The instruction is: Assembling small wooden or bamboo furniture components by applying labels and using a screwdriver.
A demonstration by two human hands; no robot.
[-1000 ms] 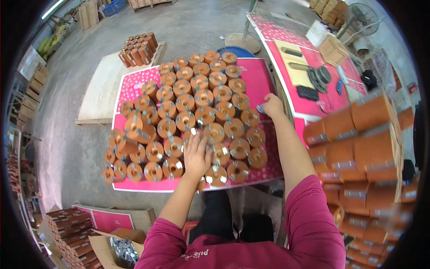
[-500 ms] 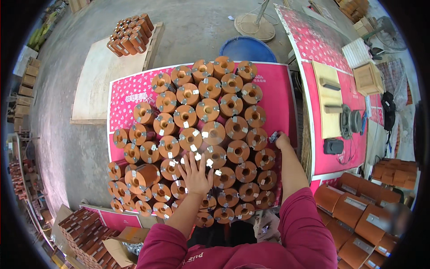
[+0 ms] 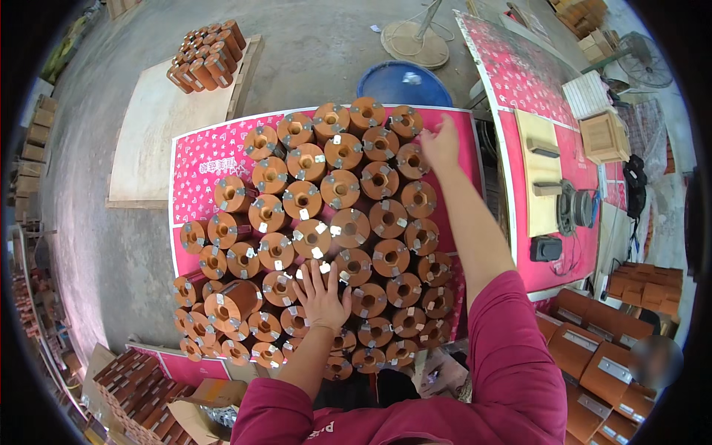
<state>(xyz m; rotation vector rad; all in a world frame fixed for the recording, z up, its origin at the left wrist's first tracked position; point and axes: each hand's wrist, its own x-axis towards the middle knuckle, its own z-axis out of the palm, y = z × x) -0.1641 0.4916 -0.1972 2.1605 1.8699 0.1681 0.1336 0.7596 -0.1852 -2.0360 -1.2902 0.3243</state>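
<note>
Many orange-brown wooden cylinders [image 3: 341, 188] stand packed together on a pink table [image 3: 461, 178]. Each has a hole in its top end, and small metal tabs sit at the rims. My left hand [image 3: 324, 298] lies spread over the near-middle cylinders, its fingers pointing away from me. Out at the far right, my right hand [image 3: 443, 146] is beside the outermost cylinders, with its fingers apart. Nothing can be made out in it, though it is slightly blurred. One larger cylinder [image 3: 233, 302] lies tilted on top of the others at the left.
A second pink table [image 3: 519, 200] at the right carries a wooden board, a cable coil and a black box. Behind are a blue drum [image 3: 404, 83] and a pallet board [image 3: 159, 133] with more cylinders. An open carton [image 3: 194, 415] and stacked brown pieces [image 3: 141, 393] stand near left.
My right hand has moved away from me along the table's right side, to the far cylinders. The small silvery piece it held is no longer visible. My left hand stays on the cylinders.
</note>
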